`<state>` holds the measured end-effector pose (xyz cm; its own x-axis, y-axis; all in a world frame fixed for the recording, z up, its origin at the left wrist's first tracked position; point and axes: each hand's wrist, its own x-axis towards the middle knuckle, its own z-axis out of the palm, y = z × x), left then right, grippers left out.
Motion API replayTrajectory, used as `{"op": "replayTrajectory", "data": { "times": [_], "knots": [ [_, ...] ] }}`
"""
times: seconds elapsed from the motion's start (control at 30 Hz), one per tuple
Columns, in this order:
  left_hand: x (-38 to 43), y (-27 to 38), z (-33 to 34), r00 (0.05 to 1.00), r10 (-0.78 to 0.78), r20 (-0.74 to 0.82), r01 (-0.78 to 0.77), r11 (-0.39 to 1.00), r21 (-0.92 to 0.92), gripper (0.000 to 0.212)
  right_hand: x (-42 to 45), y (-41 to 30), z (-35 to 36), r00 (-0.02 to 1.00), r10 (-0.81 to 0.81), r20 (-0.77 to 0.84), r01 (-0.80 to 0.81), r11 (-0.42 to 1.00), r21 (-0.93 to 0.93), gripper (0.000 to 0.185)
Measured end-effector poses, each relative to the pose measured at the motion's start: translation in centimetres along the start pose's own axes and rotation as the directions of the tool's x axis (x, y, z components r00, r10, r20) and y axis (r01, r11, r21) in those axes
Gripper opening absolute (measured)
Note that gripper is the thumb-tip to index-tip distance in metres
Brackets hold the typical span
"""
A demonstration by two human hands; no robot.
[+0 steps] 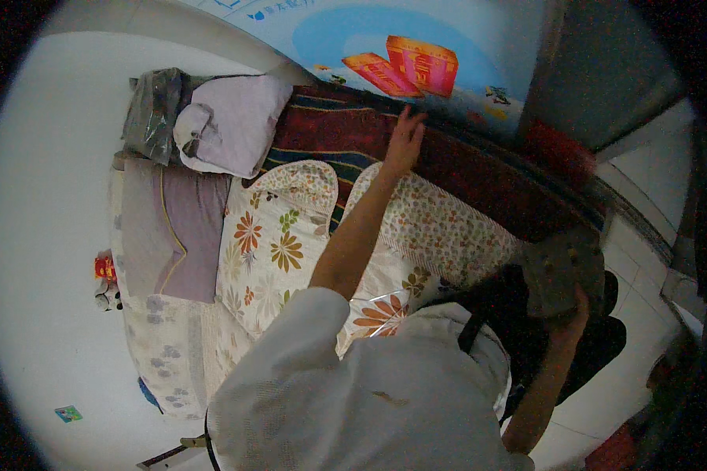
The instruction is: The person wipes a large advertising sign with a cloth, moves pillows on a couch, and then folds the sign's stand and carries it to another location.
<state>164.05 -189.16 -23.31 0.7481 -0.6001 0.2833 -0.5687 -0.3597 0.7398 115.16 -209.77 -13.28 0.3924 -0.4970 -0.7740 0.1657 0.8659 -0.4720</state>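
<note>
My left hand (408,141) reaches over the dark red striped cover (336,126), its fingers apart near the cover's far edge and holding nothing visible. At the right, my right hand (570,321) grips the near edge of a grey-brown piece of cloth or a cushion (562,268); the dim light hides which. Between my arms lies a cream quilt with large printed flowers (286,250). A pad with a small floral print (442,226) is spread over part of the striped cover, under my left forearm and reaching the grey-brown item.
A mauve pillow (194,235) lies left, beyond it a folded lilac cloth (244,118), a whitish cap-like item (194,132) and a dark plastic bag (153,112). A blue printed surface (353,29) borders the far side. Pale floor tiles (618,377) show at the right.
</note>
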Motion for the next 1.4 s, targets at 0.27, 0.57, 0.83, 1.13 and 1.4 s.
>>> {"op": "replayTrajectory", "data": {
  "times": [0.27,0.57,0.83,1.13,1.4],
  "knots": [
    [-9.1,9.0,-11.3,0.91,-0.381,0.166,0.354,0.92,0.171,0.017,0.6,0.8,-1.7,0.994,-0.107,-0.008,0.106,0.992,-0.07,0.066],
    [-39.9,12.0,-17.5,0.716,-0.569,0.405,0.163,0.7,0.695,0.029,1.3,-0.3,-0.1,0.999,0.033,0.034,-0.032,0.999,-0.008,0.069],
    [-41.3,3.8,-31.7,0.736,-0.488,0.468,-0.053,0.649,0.759,0.04,2.8,-1.8,0.0,0.999,-0.033,-0.009,0.032,0.997,-0.073,0.06],
    [-25.4,-3.8,-32.0,0.924,-0.381,-0.022,0.184,0.395,0.9,0.049,1.7,-0.4,-1.0,1.0,0.003,-0.028,-0.006,0.996,-0.088,0.064],
    [-7.1,9.8,-11.1,0.919,-0.075,0.387,0.21,0.924,-0.319,0.048,-0.6,-0.2,6.7,0.989,-0.087,0.118,0.108,0.977,-0.181,0.062]
  ]
}}
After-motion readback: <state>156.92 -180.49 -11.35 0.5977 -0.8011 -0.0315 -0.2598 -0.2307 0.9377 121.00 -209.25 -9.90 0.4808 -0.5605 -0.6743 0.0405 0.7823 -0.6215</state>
